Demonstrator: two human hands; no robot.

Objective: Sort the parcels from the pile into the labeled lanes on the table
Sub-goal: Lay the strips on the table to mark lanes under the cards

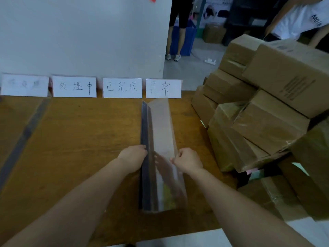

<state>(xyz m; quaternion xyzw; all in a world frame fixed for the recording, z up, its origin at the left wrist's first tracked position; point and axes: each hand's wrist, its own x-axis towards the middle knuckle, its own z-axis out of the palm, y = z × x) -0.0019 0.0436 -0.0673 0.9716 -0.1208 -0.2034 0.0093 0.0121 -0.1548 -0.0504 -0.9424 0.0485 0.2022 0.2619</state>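
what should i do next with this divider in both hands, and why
Probably release the divider and send the right hand to the boxes. The divider rests on the table, its far end near the gap between the last two labels; the left hand grips it too, and no box is in a lane yet.

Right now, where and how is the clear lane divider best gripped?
Probably by its two long edges, one hand from each side, as the left hand and right hand grip it: the clear lane divider is long, narrow and runs away from the person across the table.
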